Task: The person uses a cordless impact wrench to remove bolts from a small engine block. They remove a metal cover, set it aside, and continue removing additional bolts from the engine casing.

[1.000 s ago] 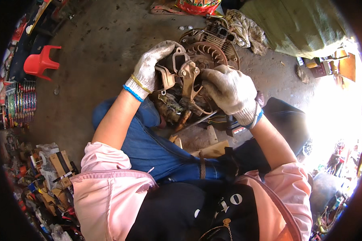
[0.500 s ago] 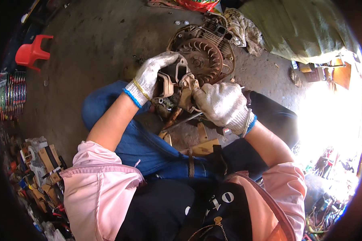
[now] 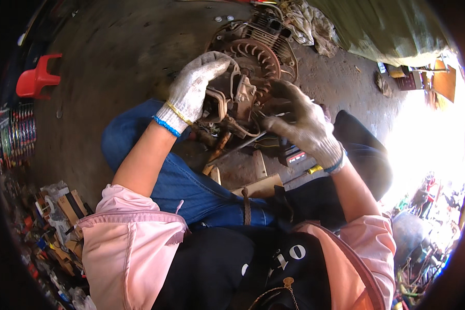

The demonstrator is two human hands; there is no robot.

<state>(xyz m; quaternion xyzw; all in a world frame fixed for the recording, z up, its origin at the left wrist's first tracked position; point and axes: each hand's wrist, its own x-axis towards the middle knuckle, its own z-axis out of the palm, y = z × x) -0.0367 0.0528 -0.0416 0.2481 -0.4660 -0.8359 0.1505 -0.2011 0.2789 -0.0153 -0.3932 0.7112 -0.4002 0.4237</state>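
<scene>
My left hand [image 3: 195, 85], in a white knit glove, grips a dirty metal engine part [image 3: 245, 90] with a squared, hollow housing and a bracket. The part is held above the floor between my legs. My right hand [image 3: 307, 121], gloved too, is at the part's right side with thumb and fingers spread apart. A thin metal rod shows in the gap between them; whether it belongs to the part I cannot tell. Just beyond lies an engine [image 3: 271, 33] with a rusty finned flywheel [image 3: 253, 49], partly hidden by the part and my left hand.
Below my hands are wooden pieces [image 3: 261, 187] and a yellow-handled screwdriver [image 3: 315, 169]. A red plastic chair [image 3: 36, 80] stands at the left. A crumpled rag [image 3: 307, 26] and a green cover [image 3: 382, 31] lie at the far right. Piled odds and ends [image 3: 51, 222] fill the left.
My right hand has opened and drawn off the part's bracket, a little to the right. My left hand still holds the part, now slightly turned. The screwdriver has come into sight.
</scene>
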